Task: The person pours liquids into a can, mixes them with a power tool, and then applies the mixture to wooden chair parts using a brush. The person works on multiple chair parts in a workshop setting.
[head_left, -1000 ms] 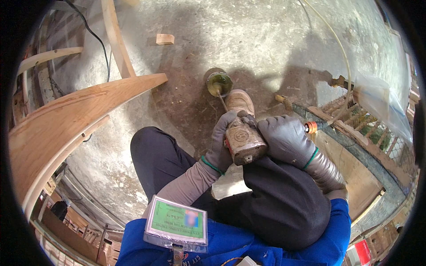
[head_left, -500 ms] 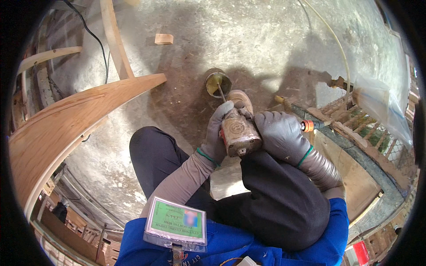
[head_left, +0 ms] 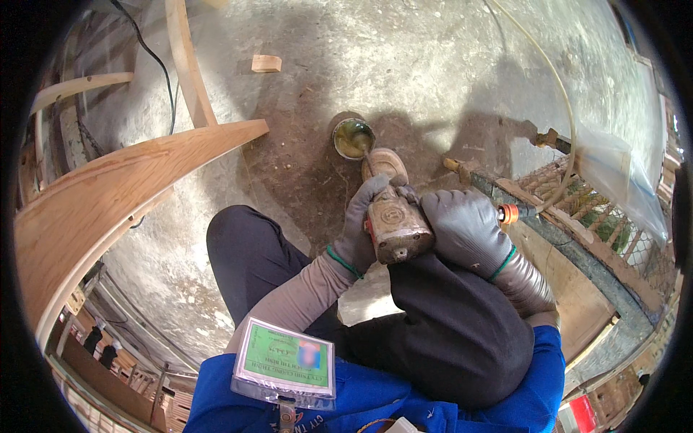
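I hold a worn metal power tool (head_left: 395,227) in both gloved hands, above my bent knee. My left hand (head_left: 361,220) wraps around its left side and front. Closed around its handle on the right is my right hand (head_left: 462,229); the handle itself is mostly hidden by the glove. An orange connector (head_left: 508,213) sticks out beyond that hand. A thin rod (head_left: 370,162) points forward from the tool, over my shoe (head_left: 385,164). The rod's tip is beside the rim of a small round can (head_left: 354,138) on the floor, which holds yellowish-green liquid.
A curved wooden piece (head_left: 137,173) spans the left side. A small wood block (head_left: 266,63) lies on the concrete floor ahead. To the right are a mesh-topped frame (head_left: 577,195), a clear plastic sheet (head_left: 621,169) and a pale hose (head_left: 556,72).
The tool and both hands have shifted slightly right and toward me. The rod, earlier dipping into the can, now lies at its near right rim. More of the liquid shows.
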`<state>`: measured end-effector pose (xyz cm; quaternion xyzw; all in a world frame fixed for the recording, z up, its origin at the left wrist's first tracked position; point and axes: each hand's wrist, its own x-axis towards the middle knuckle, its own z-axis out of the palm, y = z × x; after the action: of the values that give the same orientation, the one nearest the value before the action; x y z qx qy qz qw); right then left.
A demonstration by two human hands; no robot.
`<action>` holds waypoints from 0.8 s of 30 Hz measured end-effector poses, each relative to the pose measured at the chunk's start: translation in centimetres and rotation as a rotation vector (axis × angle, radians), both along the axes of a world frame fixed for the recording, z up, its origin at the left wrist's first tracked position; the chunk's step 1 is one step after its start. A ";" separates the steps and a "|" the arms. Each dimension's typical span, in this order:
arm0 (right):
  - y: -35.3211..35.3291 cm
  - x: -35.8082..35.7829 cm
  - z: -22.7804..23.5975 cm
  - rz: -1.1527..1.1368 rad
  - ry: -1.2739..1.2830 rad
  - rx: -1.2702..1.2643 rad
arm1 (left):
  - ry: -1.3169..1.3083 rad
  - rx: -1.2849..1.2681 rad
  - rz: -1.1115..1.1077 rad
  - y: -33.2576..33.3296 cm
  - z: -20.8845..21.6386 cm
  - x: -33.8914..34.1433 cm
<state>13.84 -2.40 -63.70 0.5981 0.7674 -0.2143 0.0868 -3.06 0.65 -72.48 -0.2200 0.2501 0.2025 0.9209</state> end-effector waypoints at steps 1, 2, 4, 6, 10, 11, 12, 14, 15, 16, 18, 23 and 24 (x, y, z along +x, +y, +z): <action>0.0 0.0 0.0 0.016 0.019 0.045 | -0.023 -0.024 0.011 0.0 0.0 0.0; 0.0 0.0 0.1 0.006 0.000 0.000 | -0.044 -0.049 0.020 0.1 0.1 0.0; 0.1 -0.2 0.5 -0.015 -0.039 -0.089 | -0.015 0.000 0.005 0.2 0.4 0.0; 0.2 -0.2 0.4 0.010 -0.036 0.011 | -0.006 0.020 -0.004 0.4 0.2 0.0; 0.7 -0.3 -0.5 -0.004 0.005 0.081 | -0.003 0.060 -0.012 1.4 -1.0 -0.3; 1.0 -0.4 -0.6 -0.005 0.011 0.082 | 0.004 0.083 -0.013 1.7 -1.1 -0.6; 1.3 -0.6 -0.7 -0.006 0.017 0.084 | 0.015 0.099 0.010 1.9 -1.2 -0.8; 1.8 -1.2 -0.4 -0.012 0.003 0.023 | 0.036 0.132 0.057 2.3 -1.2 -1.0; 2.0 -1.6 -0.2 -0.017 -0.017 -0.039 | 0.045 0.149 0.081 2.5 -1.0 -1.0; 2.2 -1.7 0.1 -0.023 -0.037 -0.101 | -0.056 0.067 0.096 2.5 -0.8 -1.2; 2.3 -1.3 0.5 -0.048 0.053 -0.143 | 0.055 0.085 0.017 2.6 0.5 -1.0; 1.9 -0.9 0.1 -0.051 0.044 -0.013 | 0.073 0.195 -0.026 2.9 0.5 -0.5; 1.8 -1.0 -0.2 -0.054 0.019 -0.041 | 0.053 0.227 -0.024 3.2 0.3 -0.5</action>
<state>12.86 -0.58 -63.85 0.6146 0.7472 -0.2380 0.0857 -3.54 3.81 -72.18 -0.1057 0.2526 0.2241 0.9353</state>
